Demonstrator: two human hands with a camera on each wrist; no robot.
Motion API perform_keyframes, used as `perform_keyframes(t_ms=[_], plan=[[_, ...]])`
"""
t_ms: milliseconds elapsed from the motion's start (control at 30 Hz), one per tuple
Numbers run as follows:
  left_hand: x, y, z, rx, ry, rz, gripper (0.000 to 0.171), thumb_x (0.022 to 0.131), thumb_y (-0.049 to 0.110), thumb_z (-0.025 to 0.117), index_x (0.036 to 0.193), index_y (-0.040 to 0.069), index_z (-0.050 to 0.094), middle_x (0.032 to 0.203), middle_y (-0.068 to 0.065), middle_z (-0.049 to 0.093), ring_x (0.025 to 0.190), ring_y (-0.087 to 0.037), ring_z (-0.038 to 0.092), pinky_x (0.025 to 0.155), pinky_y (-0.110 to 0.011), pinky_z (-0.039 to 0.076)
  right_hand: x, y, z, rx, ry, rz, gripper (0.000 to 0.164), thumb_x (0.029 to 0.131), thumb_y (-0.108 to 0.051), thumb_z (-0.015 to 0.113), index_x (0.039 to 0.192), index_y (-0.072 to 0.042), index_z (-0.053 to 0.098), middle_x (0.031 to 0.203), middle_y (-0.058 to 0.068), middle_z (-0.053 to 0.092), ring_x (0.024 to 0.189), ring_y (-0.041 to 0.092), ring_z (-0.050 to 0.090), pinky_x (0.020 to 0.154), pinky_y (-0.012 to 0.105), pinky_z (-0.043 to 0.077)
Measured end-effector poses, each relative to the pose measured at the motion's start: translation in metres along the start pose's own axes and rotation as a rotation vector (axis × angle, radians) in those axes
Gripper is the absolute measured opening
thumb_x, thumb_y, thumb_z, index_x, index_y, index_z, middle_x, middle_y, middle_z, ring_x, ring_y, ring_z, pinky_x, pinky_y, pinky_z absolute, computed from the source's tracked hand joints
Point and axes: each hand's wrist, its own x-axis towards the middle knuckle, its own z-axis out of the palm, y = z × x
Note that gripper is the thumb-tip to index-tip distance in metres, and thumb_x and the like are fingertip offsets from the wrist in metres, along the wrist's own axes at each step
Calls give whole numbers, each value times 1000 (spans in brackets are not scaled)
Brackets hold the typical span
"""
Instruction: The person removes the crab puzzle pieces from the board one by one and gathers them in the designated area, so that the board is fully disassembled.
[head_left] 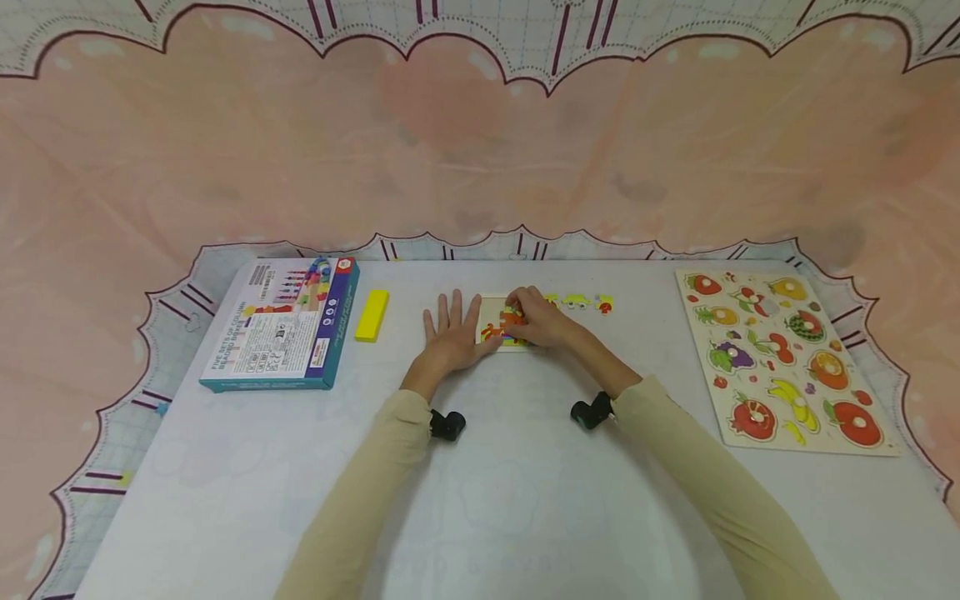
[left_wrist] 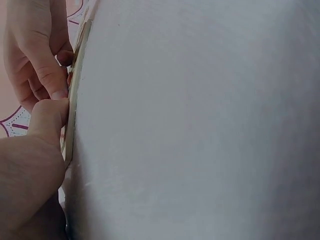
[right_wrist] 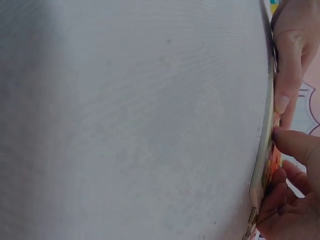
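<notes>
Left fingers (head_left: 457,310) spread, right fingers (head_left: 522,298) bent, forearms (head_left: 375,483) converging

The person is wearing long, plain beige sleeves (head_left: 360,492). The left sleeve (head_left: 352,508) is ending in a cuff (head_left: 412,403), with bare fingers (head_left: 456,307) beyond it; to its right, the right sleeve (head_left: 708,475) is matching it in colour. A black wrist camera (head_left: 450,426) with a rounded end is sitting beside the left sleeve's cuff, and a second black camera (head_left: 591,412) is showing farther right of that sleeve.
</notes>
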Motion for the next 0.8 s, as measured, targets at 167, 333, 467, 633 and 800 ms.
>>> perform_keyframes(t_ms=[167, 333, 467, 633, 800], plan=[[0, 0, -1, -7, 0, 0, 87, 95, 61, 43, 158, 19, -1, 163, -15, -15, 150, -36, -19, 118, -61, -11, 1, -1, -1, -15, 5, -26, 47, 93, -18, 64, 129, 1, 41, 118, 17, 44, 106, 26, 43, 97, 40, 41], [0, 1, -1, -6, -3, 0, 87, 95, 61, 43, 158, 19, 0, 163, -15, -15, 150, -36, -19, 118, -61, -11, 3, -1, -1, -18, -18, 6, 47, 93, -20, 64, 129, -3, 39, 121, 17, 45, 108, 26, 45, 99, 39, 43], [-1, 1, -2, -5, -1, -1, 87, 95, 61, 43, 158, 19, 0, 163, -15, -14, 150, -36, -19, 118, -61, -11, 3, -2, -2, -7, -29, 12, 46, 94, -20, 63, 129, -4, 38, 125, 19, 46, 110, 28, 46, 101, 41, 44], [-2, 0, -2, -15, 1, -2, 87, 95, 61, 43, 158, 19, 0, 163, -15, -15, 150, -36, -19, 118, -60, -11, 3, -1, -2, 23, -26, -11, 45, 95, -18, 62, 130, -3, 37, 126, 22, 51, 110, 30, 49, 102, 44, 44], [-2, 0, -1, -15, 2, 1, 87, 95, 61, 43, 158, 19, 0, 163, -15, -15, 150, -36, -19, 118, -61, -11, 2, 0, -1, 38, -13, -14, 45, 94, -18, 63, 129, -4, 38, 121, 21, 52, 105, 29, 49, 98, 42, 45]])
